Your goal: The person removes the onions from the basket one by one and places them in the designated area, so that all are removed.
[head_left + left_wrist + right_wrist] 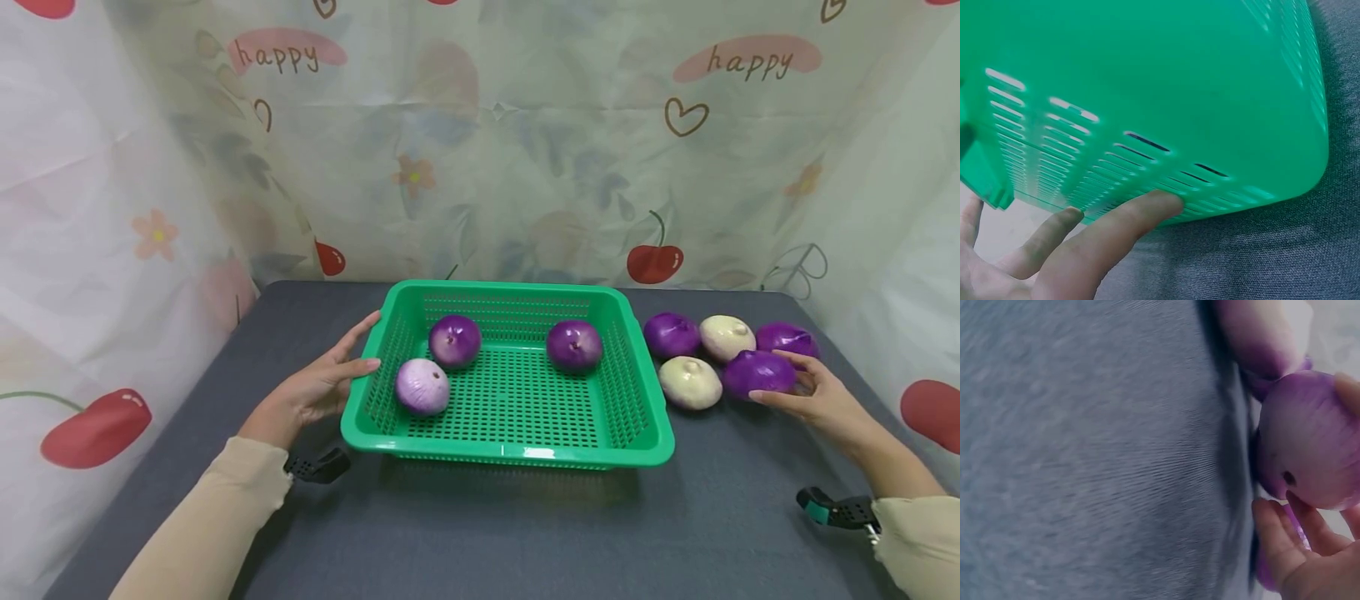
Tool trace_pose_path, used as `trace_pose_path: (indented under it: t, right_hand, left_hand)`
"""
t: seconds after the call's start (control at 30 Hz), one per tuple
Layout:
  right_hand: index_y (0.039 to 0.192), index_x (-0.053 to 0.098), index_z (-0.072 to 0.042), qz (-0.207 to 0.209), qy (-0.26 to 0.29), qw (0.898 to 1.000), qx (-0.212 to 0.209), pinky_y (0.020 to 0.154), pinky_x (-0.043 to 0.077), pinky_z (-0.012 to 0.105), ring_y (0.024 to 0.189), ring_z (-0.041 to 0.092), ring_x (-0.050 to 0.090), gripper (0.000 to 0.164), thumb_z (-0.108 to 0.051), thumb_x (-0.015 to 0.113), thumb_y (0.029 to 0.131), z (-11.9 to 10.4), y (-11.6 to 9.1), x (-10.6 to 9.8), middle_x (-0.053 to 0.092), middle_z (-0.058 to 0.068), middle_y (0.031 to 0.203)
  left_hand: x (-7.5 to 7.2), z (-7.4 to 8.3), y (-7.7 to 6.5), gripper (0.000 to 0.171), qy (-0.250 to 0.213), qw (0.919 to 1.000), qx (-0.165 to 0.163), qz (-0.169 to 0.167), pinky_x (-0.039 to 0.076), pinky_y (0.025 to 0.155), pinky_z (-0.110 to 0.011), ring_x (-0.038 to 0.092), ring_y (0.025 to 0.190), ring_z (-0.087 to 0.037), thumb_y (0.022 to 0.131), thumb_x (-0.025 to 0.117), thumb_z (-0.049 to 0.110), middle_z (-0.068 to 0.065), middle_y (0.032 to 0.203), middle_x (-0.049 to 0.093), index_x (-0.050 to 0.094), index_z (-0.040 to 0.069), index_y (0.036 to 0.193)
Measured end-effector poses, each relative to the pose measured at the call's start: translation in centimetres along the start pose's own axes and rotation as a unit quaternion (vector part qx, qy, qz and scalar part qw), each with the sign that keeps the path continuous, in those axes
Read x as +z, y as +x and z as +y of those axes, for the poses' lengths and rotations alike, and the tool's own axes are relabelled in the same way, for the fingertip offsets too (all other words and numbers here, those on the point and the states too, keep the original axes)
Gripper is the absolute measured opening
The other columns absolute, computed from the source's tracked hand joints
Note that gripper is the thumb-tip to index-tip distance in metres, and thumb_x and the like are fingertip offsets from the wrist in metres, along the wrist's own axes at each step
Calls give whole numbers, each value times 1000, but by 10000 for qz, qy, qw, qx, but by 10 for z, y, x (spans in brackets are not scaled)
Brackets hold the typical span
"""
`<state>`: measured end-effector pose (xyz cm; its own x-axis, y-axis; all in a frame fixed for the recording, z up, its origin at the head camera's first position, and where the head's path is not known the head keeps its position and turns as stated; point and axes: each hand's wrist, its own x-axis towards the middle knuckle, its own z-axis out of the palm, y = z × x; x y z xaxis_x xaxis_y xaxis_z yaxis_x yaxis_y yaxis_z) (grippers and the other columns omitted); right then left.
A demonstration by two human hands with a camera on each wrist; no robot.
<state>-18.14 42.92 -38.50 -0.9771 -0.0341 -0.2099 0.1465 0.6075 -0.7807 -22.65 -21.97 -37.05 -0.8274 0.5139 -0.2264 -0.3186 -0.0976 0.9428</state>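
A green plastic basket (510, 454) with slotted walls stands on the table. Inside are two purple onions (455, 342) and a paler lilac onion (422, 387). My left hand (318, 390) is at the basket's left side, fingers spread and fairly straight; in the left wrist view its fingertips touch the slotted wall (1210, 81). Over on the right, my right hand (828, 400) holds a purple onion (757, 373) between thumb and fingers. The right wrist view has the fingers around that onion (1310, 440), its dark spot facing the camera.
Beside the held onion lie two white onions (690, 383) and two more purple onions (671, 335), close together right of the basket. A dark grey cloth (480, 542) covers the table. Printed curtains (517, 167) hang behind it and at both sides.
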Motion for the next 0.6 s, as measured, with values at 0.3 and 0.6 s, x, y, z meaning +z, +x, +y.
trace_pose_path:
  t: [0.3, 0.6]
  right_hand:
    - [149, -3, 9, -165, -260, 9995, -41, 96, 41, 57, 130, 53, 29, 95, -34, 62, 95, 9, 1, 8, 24, 43, 145]
    - [148, 2, 12, -347, -550, 9977, -187, 90, 51, 38, 127, 55, 33, 93, -30, 64, 94, 9, 6, 7, 18, 44, 145]
  left_hand:
    - [0, 0, 0, 81, -12, 10000, 3, -31, 51, 87, -56, 60, 111, -27, 99, 53, 9, -26, 156, 12, 7, 49, 152]
    - [0, 0, 0, 80, 0, 10000, 8, -21, 51, 87, -55, 61, 111, -25, 100, 52, 8, -22, 157, 11, 7, 50, 152]
